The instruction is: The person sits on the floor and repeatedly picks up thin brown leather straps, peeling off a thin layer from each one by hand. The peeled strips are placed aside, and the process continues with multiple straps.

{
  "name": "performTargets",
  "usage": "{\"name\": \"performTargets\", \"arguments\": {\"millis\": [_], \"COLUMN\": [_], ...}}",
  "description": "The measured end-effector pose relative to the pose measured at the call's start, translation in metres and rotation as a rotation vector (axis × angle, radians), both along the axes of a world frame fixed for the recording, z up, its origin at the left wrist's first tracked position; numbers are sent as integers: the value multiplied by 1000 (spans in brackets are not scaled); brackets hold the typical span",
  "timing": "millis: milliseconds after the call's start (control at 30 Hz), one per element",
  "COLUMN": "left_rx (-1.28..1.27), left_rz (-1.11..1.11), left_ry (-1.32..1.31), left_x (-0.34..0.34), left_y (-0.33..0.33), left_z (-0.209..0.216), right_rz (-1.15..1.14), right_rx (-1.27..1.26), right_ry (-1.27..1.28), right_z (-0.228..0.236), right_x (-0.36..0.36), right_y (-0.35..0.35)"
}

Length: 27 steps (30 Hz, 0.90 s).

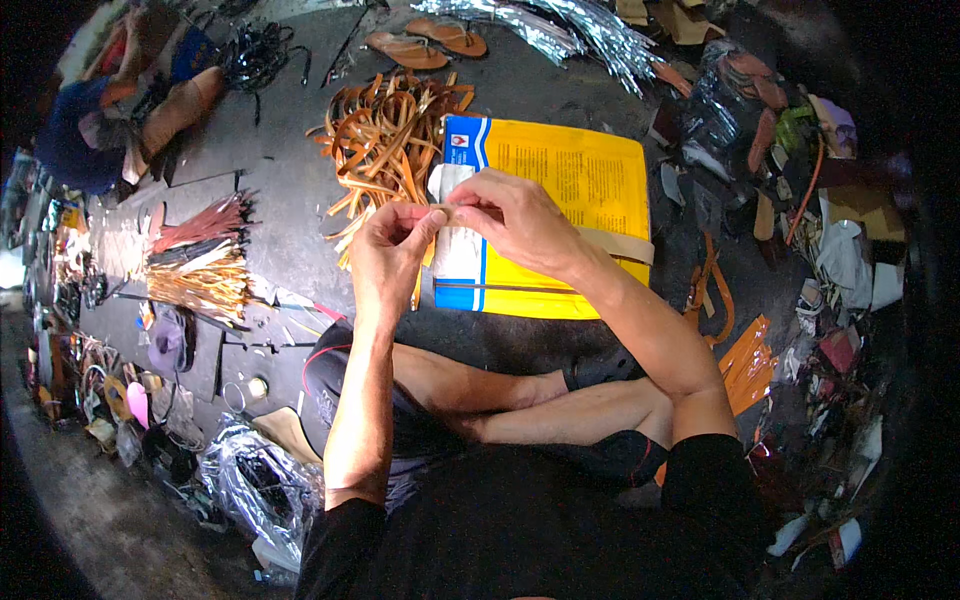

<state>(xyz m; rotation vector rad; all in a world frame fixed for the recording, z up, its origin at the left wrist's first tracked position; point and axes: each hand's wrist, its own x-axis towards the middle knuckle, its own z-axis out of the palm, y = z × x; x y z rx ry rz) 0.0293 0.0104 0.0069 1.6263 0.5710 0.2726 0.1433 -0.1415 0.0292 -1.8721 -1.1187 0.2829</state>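
Observation:
In front of my crossed legs lies a yellow and blue printed sheet or flattened bag (590,165). Over its left edge my left hand (392,240) and my right hand (525,222) meet, thumbs and fingers pinched together. Between the fingertips is a small, pale tan piece, mostly hidden, like the end of a strip. A beige strip (625,246) crosses the sheet's right edge and passes under my right forearm; whether it joins the held piece, I cannot tell. Something white (452,178) sits by my right knuckles. A thin dark rod (520,288) lies along the sheet's near side.
Beyond my left hand is a heap of brown-orange strips (385,135). Sandals (408,50) and shiny silver strips (525,30) lie farther back. Fringed bundles (200,265) are at left, orange strips (745,365) at right. Another person (80,135) sits far left.

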Motion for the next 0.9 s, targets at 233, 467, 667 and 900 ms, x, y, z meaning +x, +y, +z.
{"name": "performTargets", "arguments": {"millis": [233, 467, 667, 900], "left_rx": [-117, -263, -425, -235], "left_rz": [-16, -64, 40, 52], "left_ry": [-57, -74, -79, -112], "left_x": [-1, 4, 10, -2], "left_y": [0, 5, -1, -9], "left_z": [-8, -19, -24, -18], "right_rz": [22, 105, -13, -52], "right_rx": [71, -22, 15, 62], "right_ry": [-231, -542, -432, -420], "right_z": [-10, -12, -13, -19], "right_x": [-3, 1, -10, -7], "right_y": [-4, -4, 3, 5]}}
